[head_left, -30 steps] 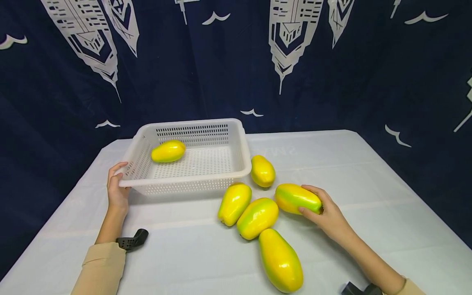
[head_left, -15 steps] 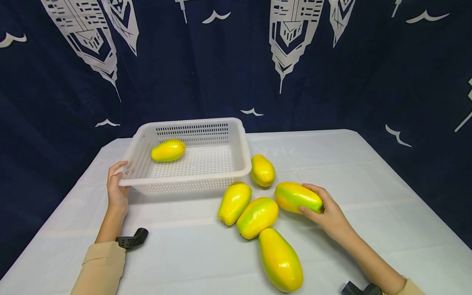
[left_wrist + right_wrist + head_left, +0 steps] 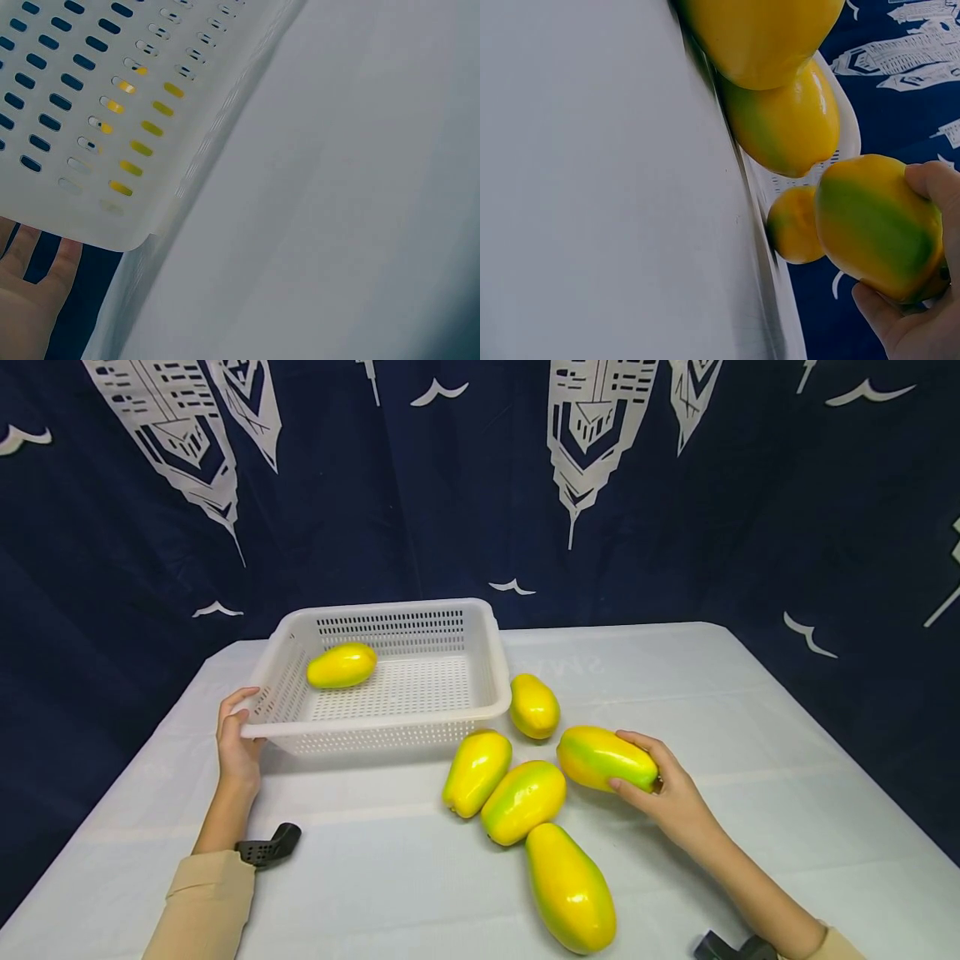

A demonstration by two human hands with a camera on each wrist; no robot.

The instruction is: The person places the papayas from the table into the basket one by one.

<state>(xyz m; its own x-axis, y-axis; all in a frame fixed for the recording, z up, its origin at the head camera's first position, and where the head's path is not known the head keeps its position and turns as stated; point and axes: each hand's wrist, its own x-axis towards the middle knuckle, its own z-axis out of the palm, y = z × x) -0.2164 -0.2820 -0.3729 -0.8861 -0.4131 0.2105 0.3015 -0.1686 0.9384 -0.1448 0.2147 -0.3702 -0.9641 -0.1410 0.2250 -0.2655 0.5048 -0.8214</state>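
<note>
R hand [image 3: 678, 802] gripped yellow-green fruit [image 3: 600, 758] — long axis approx. crosswise, dark tip twd palm, other end left; L hand [image 3: 238, 752] gripped basket [image 3: 390, 725] corner.

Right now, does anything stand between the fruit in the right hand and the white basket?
Yes, low down: one fruit lies beside the basket on its right, another fruit in front of its near right corner. The basket's wall also rises there. Above these, nothing visible blocks the held fruit.
</note>
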